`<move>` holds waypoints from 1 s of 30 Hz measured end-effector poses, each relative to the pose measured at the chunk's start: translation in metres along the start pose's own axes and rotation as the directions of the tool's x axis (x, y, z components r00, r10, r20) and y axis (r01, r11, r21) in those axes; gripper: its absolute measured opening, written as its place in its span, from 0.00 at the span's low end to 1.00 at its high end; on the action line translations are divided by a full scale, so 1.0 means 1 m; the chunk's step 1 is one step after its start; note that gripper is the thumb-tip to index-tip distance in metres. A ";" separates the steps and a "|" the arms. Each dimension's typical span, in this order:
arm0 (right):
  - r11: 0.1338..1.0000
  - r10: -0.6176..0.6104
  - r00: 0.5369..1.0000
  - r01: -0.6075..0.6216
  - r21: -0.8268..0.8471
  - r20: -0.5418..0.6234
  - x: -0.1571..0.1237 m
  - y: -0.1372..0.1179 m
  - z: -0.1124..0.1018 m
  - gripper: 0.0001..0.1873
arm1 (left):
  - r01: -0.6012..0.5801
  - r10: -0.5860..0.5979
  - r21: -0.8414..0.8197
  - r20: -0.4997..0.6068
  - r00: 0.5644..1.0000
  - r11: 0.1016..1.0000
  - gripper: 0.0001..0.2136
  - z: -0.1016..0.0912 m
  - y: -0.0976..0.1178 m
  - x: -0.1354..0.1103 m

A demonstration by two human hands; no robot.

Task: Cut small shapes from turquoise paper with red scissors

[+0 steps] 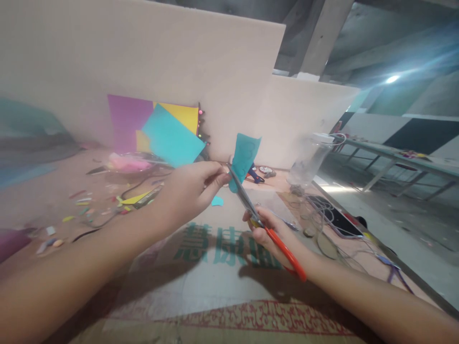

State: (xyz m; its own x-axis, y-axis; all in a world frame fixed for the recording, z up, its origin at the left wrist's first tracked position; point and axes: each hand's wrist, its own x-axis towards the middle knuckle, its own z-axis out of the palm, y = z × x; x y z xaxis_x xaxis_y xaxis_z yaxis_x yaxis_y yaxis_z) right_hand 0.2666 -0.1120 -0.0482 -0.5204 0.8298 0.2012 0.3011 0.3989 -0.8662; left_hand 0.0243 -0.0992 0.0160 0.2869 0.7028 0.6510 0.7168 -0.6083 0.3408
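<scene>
A pair of scissors (247, 199) with red handles is in my right hand (270, 231), the fingers closed round the handle end. Its blades point up and left, at the lower left edge of a small teal paper piece (247, 153) with faint drawn curves. My left hand (195, 186) pinches at that same edge, thumb and fingertip together beside the blade tips; the exact grip is partly hidden. Below the hands lies a teal paper scrap (217, 201). It rests on a pale translucent sheet (161, 286) printed with large green characters.
Purple paper (125, 122), yellow paper (182, 117) and a larger teal sheet (174, 138) lean against the white board (143, 52). Small coloured bits lie at left. Cables (324, 215), a dark-screened device (335, 217) and a clear plastic container (308, 162) are at right, near the table edge.
</scene>
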 end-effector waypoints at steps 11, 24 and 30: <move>0.999 -0.047 0.999 0.047 -0.005 -0.024 -0.001 0.000 -0.001 0.30 | 0.081 -0.081 0.002 0.077 0.994 0.997 0.12 -0.001 0.007 -0.001; 0.999 -0.042 0.997 0.041 0.025 0.068 -0.005 -0.001 -0.001 0.32 | 0.073 -0.061 -0.087 0.130 0.990 0.994 0.12 -0.004 0.012 0.000; 0.997 -0.073 0.995 0.072 0.010 0.070 -0.004 0.001 0.000 0.31 | 0.051 -0.045 -0.044 0.141 0.989 0.998 0.13 -0.005 0.010 0.000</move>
State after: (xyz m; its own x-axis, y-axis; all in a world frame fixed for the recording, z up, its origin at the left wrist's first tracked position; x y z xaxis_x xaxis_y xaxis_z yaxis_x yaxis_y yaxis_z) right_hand 0.2691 -0.1148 -0.0493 -0.5959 0.7690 0.2311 0.2546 0.4539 -0.8539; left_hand 0.0284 -0.1076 0.0229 0.3410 0.7741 0.5334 0.7021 -0.5870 0.4030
